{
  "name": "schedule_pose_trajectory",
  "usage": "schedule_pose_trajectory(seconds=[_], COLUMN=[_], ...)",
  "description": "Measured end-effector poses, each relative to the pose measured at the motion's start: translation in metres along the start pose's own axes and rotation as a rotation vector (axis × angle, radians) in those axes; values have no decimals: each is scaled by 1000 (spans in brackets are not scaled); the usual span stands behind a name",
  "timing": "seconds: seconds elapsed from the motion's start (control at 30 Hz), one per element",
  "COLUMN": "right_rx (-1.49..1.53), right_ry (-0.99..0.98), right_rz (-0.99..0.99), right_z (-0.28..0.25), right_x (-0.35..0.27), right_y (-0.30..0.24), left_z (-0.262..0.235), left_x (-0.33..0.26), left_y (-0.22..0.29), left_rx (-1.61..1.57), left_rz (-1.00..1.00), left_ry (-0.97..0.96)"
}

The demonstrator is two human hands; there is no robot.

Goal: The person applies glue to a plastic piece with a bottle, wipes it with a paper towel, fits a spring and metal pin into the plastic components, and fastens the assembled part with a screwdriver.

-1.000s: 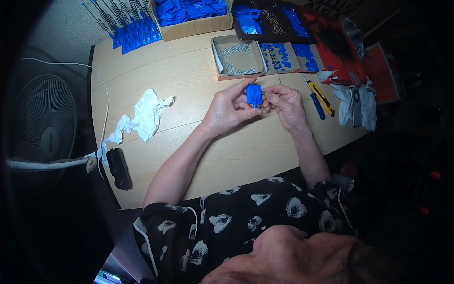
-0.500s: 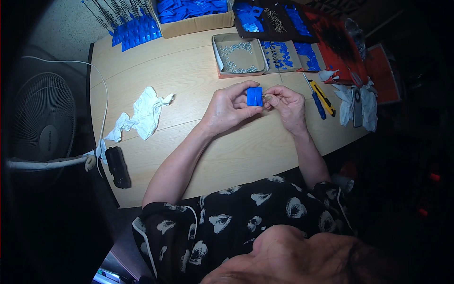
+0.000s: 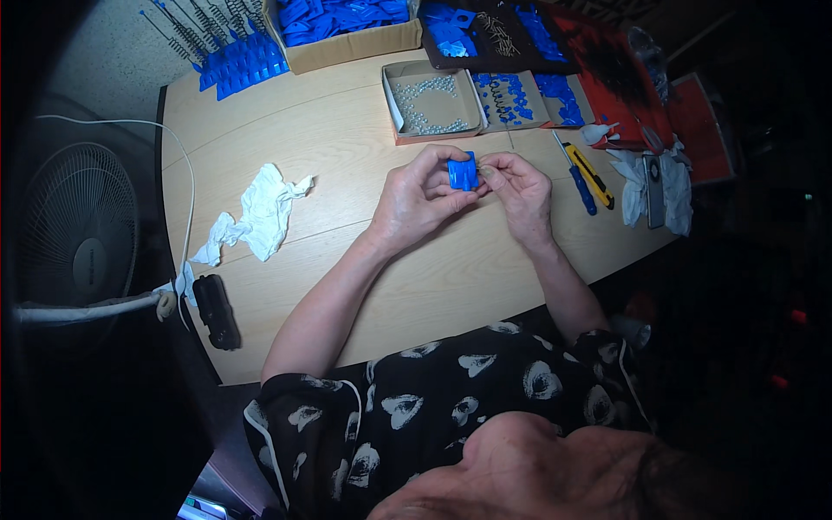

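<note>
A small blue plastic part (image 3: 463, 173), roughly square with a raised middle, is held up over the table between my two hands. My left hand (image 3: 425, 191) grips it from the left, with the thumb below and a finger along the top. At its right edge, my right hand (image 3: 518, 186) pinches with thumb and forefinger. Whatever lies between those fingertips is too small to make out. Just beyond the hands stands an open cardboard box (image 3: 477, 121) of small clear beads.
Trays of blue pieces (image 3: 511, 100) and pins (image 3: 500, 35) stand at the back. A screwdriver (image 3: 581, 186) and a yellow cutter (image 3: 591, 178) lie to the right. White crumpled cloth (image 3: 264, 212), a black case (image 3: 217, 312) and a fan (image 3: 82, 225) are on the left.
The blue part has tilted in my left hand, so its raised side shows differently. My right hand stays pinched at its right edge. The whole view has shifted slightly.
</note>
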State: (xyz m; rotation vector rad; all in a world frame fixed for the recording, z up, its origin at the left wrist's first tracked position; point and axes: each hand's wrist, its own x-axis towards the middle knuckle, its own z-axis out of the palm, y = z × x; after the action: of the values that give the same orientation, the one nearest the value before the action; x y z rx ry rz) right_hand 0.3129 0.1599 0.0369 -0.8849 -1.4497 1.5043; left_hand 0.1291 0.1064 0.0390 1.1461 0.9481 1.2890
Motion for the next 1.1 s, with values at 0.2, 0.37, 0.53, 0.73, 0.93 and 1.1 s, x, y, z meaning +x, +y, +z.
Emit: schedule_pose_trajectory(seconds=[0.2, 0.37, 0.53, 0.73, 0.93, 1.1], right_rx=[-64, -67, -45, -83, -80, -26], right_ry=[8, 18, 40, 10, 44, 74], right_rz=[12, -2, -60, -49, -19, 28], right_z=[0, 3, 9, 4, 3, 0], right_x=[-2, -6, -10, -10, -8, -3], right_y=[-1, -1, -2, 2, 2, 6], left_z=[-1, 1, 1, 1, 0, -4], left_x=[1, 0, 0, 1, 1, 1], left_y=[-3, 0, -2, 0, 7, 7], left_rx=[-11, -39, -63, -20, -19, 6], left_rz=[-15, -37, -75, -110, -125, -128], left_ry=[-4, -14, -14, 6, -43, -82])
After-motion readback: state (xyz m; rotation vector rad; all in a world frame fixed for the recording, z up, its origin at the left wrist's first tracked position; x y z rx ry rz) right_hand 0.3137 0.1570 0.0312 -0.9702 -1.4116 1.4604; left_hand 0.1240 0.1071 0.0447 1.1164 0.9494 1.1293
